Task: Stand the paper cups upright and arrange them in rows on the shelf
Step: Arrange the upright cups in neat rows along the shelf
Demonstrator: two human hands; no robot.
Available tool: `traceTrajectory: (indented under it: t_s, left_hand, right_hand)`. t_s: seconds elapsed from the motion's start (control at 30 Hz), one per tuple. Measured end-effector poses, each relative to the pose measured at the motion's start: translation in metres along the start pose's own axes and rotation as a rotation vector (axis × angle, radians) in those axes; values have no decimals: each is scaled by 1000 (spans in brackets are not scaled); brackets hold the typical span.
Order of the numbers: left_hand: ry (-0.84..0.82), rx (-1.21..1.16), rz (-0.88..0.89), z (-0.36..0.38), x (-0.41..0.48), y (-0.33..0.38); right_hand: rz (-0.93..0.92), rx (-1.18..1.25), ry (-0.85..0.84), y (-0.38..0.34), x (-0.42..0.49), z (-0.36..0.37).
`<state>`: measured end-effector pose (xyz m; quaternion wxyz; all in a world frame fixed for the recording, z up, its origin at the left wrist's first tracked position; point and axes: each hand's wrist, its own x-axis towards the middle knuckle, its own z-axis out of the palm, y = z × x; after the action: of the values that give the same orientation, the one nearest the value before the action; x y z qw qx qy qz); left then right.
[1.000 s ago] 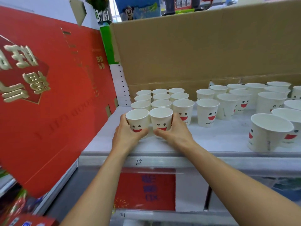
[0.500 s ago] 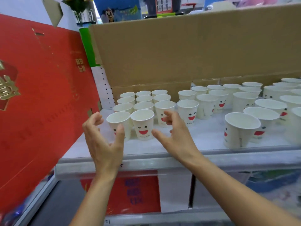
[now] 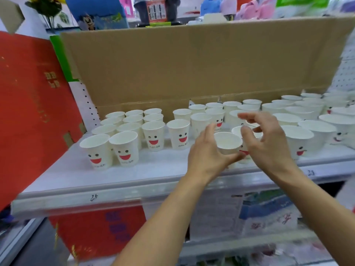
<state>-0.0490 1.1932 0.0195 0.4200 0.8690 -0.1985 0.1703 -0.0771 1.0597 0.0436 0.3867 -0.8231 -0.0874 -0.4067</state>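
White paper cups with smiley faces stand upright on the white shelf (image 3: pixel 134 175). At the left, a tidy block of cups (image 3: pixel 132 120) stands in rows, with two front cups (image 3: pixel 96 150) (image 3: pixel 125 148) side by side. My left hand (image 3: pixel 205 156) wraps its thumb and fingers round one cup (image 3: pixel 227 141) near the shelf's middle. Just to the right of that cup, my right hand (image 3: pixel 269 141) hovers with fingers spread and holds nothing. A second cup (image 3: pixel 237 129) stands right behind, partly hidden by my right hand. Many loosely placed cups (image 3: pixel 299 139) fill the shelf's right side.
A large brown cardboard box flap (image 3: pixel 192 64) stands as a wall behind the cups. A big red gift box (image 3: pixel 28 112) leans at the shelf's left end. The shelf's front rail (image 3: pixel 115 200) runs below my wrists. More goods lie on the lower shelf.
Both hands left the two front left cups, which stay upright, and moved right. My left hand now grips another cup. The view has swung to the right.
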Motion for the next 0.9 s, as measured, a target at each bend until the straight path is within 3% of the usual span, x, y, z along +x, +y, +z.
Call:
traceTrajectory:
  t_s: [0.13,0.27,0.33,0.4,0.47,0.63,0.8,0.9]
  left_hand:
    - [-73,12,-55,-29,9,-11]
    - [-321,26,-143,-91,11,-34]
    - [-404,-9,-140,-107,9,-35]
    - [-426,20,-93,-116,4,-33]
    - [-343,143,-39,-127,-1,-36]
    - [135,290,43,-181,-19,-63]
    - [60,421,-6,-203,-24,-88]
    - [32,513,52,-203,-21,-102]
  right_hand:
    - [-135,-52,-275,2,14,-1]
    - [-239,-65,-629,-1,19,14]
    - [-279,-73,-722,-6,22,26]
    - [-325,-89,-737,-12,26,37]
    - [-353,-112,-735,-18,28,48]
    - [-371,-77,-674,-33,25,76]
    - [-334,-74,-653,-55,22,103]
    - [-322,-106,-693,-63,20,115]
